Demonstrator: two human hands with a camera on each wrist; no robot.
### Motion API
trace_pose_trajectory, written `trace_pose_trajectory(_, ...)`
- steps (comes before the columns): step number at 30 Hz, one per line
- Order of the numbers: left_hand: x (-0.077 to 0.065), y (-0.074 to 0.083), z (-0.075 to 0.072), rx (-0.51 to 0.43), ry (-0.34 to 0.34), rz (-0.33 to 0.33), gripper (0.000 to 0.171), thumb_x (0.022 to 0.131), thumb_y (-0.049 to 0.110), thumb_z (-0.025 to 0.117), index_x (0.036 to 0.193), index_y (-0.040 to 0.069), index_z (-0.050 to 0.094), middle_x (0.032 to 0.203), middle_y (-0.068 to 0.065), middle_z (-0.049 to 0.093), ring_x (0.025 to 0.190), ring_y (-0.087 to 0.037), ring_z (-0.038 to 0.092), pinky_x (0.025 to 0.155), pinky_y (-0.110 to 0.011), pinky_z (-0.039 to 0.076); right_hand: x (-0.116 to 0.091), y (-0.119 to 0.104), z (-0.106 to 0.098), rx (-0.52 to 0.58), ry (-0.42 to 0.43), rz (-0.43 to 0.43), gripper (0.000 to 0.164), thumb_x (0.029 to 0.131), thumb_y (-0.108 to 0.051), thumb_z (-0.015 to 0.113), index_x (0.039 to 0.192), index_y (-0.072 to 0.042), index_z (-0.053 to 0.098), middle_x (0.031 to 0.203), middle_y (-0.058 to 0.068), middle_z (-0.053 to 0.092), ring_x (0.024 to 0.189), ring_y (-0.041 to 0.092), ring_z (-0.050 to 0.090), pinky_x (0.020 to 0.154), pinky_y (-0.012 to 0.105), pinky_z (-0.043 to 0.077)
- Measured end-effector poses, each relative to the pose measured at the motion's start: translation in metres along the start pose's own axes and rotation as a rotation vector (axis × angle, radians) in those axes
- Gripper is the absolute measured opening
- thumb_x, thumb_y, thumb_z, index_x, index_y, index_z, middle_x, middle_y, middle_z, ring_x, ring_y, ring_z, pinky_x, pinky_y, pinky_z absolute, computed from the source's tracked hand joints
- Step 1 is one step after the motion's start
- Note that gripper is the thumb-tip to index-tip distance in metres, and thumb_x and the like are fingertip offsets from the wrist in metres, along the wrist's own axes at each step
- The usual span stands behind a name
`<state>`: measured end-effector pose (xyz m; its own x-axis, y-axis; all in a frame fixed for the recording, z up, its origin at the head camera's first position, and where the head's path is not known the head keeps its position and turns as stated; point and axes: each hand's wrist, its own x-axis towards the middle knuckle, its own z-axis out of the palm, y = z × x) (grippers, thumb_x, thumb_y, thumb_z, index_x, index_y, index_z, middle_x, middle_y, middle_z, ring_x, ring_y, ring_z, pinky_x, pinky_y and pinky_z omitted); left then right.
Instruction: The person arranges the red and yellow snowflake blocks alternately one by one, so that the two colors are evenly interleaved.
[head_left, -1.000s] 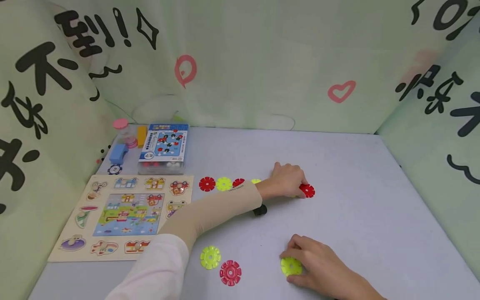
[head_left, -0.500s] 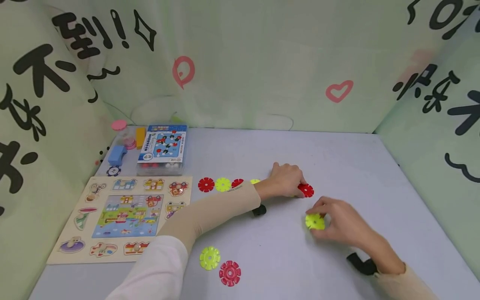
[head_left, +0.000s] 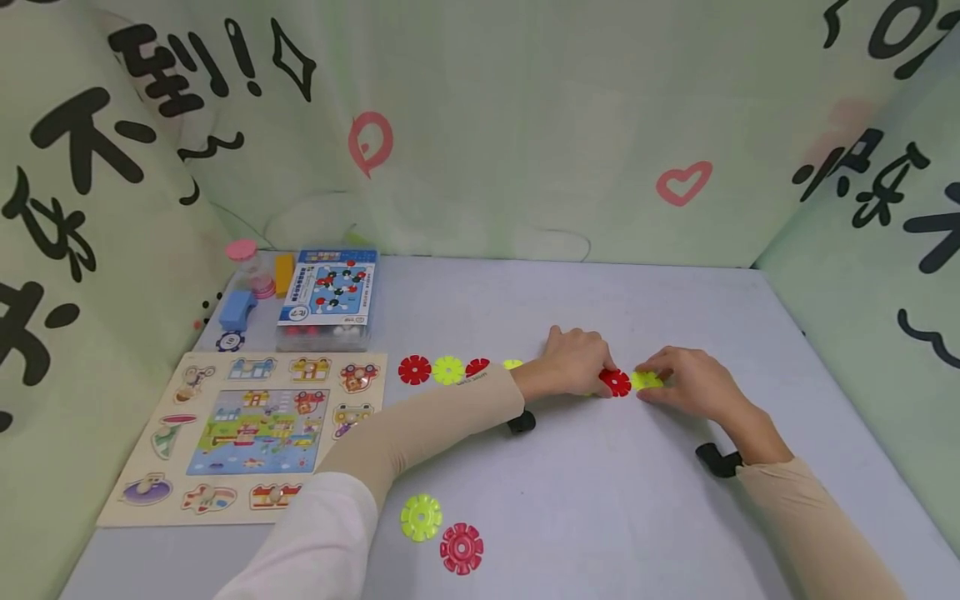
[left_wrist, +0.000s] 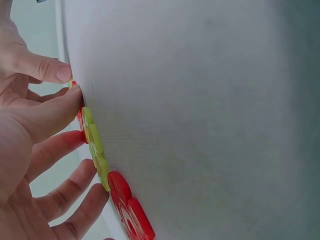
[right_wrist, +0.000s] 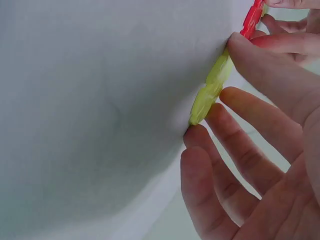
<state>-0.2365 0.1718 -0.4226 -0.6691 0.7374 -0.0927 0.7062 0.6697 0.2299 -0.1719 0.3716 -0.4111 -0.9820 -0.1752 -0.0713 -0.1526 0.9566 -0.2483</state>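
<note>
A row of notched plastic flower discs, alternately red and yellow-green, runs across the table in the head view, starting with a red disc (head_left: 414,369). My left hand (head_left: 577,360) pinches the red flower disc (head_left: 617,383) at the row's right part between thumb and fingers, and my forearm covers some of the row. My right hand (head_left: 693,383) holds a yellow-green flower disc (head_left: 647,380) by its edges, lying right beside that red one. In the right wrist view this yellow-green disc (right_wrist: 210,92) sits flat between thumb and fingers. Whether the two discs interlock is hard to see.
Nearer the front lie a loose yellow-green disc (head_left: 422,517) and a loose red disc (head_left: 462,549). A wooden picture puzzle board (head_left: 168,500) occupies the left side. Behind it stand a boxed ball set (head_left: 326,287), a blue block (head_left: 237,310) and a pink-lidded bottle (head_left: 242,250).
My right hand has carried the yellow-green disc from the front of the table up and away to the right end of the row. My left hand stays on the red disc.
</note>
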Motion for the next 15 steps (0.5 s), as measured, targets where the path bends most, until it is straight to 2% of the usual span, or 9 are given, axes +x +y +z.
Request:
trace_pose_trajectory(6, -0.001, 0.000, -0.001, 0.014, 0.006, 0.002, 0.038, 0.079, 0.052, 0.069, 0.116, 0.043, 0.065, 0.107, 0.015, 0.059, 0.088, -0.007, 0.050, 0.075, -0.033, 0.033, -0.008, -0.008, 0.002, -0.010, 0.022, 0.002, 0.047, 0.074, -0.028, 0.080, 0.114, -0.007, 0.068, 0.111, 0.015, 0.066, 0.096, 0.031, 0.062, 0.077, 0.046, 0.052)
trace_pose_trajectory(10, -0.002, 0.001, -0.002, 0.007, 0.004, -0.001, 0.038, 0.079, 0.052, 0.069, 0.115, 0.044, 0.065, 0.105, 0.015, 0.059, 0.087, -0.007, 0.051, 0.074, -0.033, 0.033, -0.021, -0.029, 0.005, -0.017, 0.108, -0.038, 0.043, 0.074, -0.029, 0.080, 0.110, -0.009, 0.070, 0.109, 0.012, 0.066, 0.095, 0.030, 0.063, 0.075, 0.045, 0.052)
trace_pose_trajectory(13, -0.002, 0.001, -0.003, 0.006, 0.000, -0.019, 0.037, 0.080, 0.053, 0.068, 0.115, 0.045, 0.064, 0.105, 0.016, 0.059, 0.088, -0.008, 0.052, 0.076, -0.033, 0.034, -0.036, -0.063, 0.014, 0.036, 0.176, -0.175, 0.035, 0.072, -0.029, 0.081, 0.102, -0.013, 0.072, 0.100, 0.002, 0.067, 0.088, 0.019, 0.064, 0.071, 0.034, 0.052)
trace_pose_trajectory(15, -0.001, 0.001, -0.002, 0.004, 0.000, -0.027, 0.037, 0.080, 0.053, 0.068, 0.115, 0.046, 0.064, 0.106, 0.016, 0.059, 0.090, -0.008, 0.052, 0.077, -0.034, 0.034, -0.047, -0.093, 0.022, 0.086, 0.164, -0.307, 0.032, 0.073, -0.030, 0.081, 0.100, -0.017, 0.073, 0.097, -0.006, 0.066, 0.085, 0.010, 0.062, 0.069, 0.026, 0.050)
